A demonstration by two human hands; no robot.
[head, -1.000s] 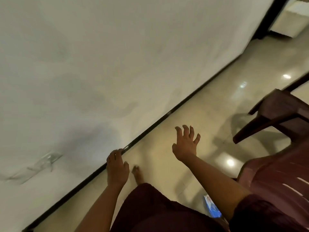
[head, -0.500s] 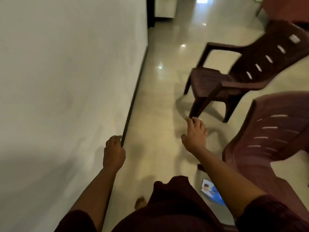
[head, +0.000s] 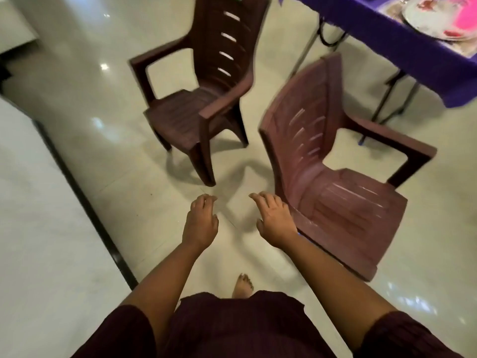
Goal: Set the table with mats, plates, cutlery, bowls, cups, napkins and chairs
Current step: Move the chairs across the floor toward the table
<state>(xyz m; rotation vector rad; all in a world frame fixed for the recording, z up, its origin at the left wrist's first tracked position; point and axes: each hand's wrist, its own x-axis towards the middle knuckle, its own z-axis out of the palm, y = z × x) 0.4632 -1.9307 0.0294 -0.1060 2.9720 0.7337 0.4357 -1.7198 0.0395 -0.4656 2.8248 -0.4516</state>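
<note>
Both hands out, holding nothing, by two chairs.
Right hand (head: 275, 219) fingers loosely curled, just beside near chair (head: 335, 192) back edge; left hand (head: 201, 220) loosely curled, apart from far chair (head: 196, 99).

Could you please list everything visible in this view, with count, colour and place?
brown plastic armchairs: 2, dark brown; one upper centre, one at right beside the right hand
purple-covered table: 1, purple, upper right
white plate: 1, white, on the table, partly cut off
pink item: 1, bright pink, on the plate; blurred
glossy tiled floor: cream, throughout
bare foot: 1, lower centre
left hand: empty, fingers loosely curled
right hand: empty, relaxed
</note>
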